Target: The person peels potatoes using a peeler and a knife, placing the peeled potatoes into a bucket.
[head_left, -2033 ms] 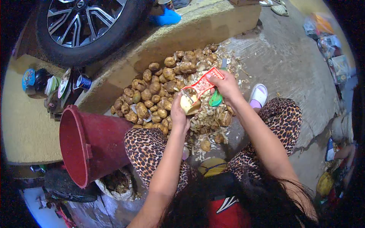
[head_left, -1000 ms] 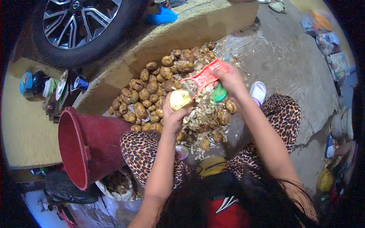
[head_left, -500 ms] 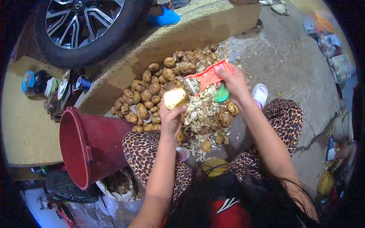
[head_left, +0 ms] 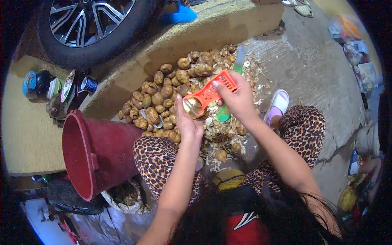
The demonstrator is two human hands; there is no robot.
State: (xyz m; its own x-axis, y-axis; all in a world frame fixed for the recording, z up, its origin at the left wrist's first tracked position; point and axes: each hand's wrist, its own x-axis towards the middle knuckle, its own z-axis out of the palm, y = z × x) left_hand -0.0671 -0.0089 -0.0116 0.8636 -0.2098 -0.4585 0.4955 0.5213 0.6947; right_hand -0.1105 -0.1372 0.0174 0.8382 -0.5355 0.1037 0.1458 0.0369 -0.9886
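My left hand [head_left: 188, 123] is wrapped round a mostly peeled, pale potato [head_left: 190, 107]. Against its right side rests the wide head of an orange-red plastic peeler [head_left: 209, 93], gripped by my right hand [head_left: 240, 97]. That same hand also keeps a green-handled knife [head_left: 223, 114], its blade pointing away from me and its handle sticking out below the fingers. Beneath both hands lies a heap of pale peelings [head_left: 222, 132]. Unpeeled brown potatoes [head_left: 157, 98] are piled on the floor to the left and beyond.
A dark red bucket [head_left: 110, 151] lies tipped on its side at my left, its mouth facing left. Behind the potatoes runs a concrete step [head_left: 228, 26] with a car wheel [head_left: 87, 24] above it. Plastic bags [head_left: 355, 53] line the right edge.
The peeler has come down and left onto the potato, where it was apart before. The knife has swung more upright with my right hand. My left hand has shifted slightly right.
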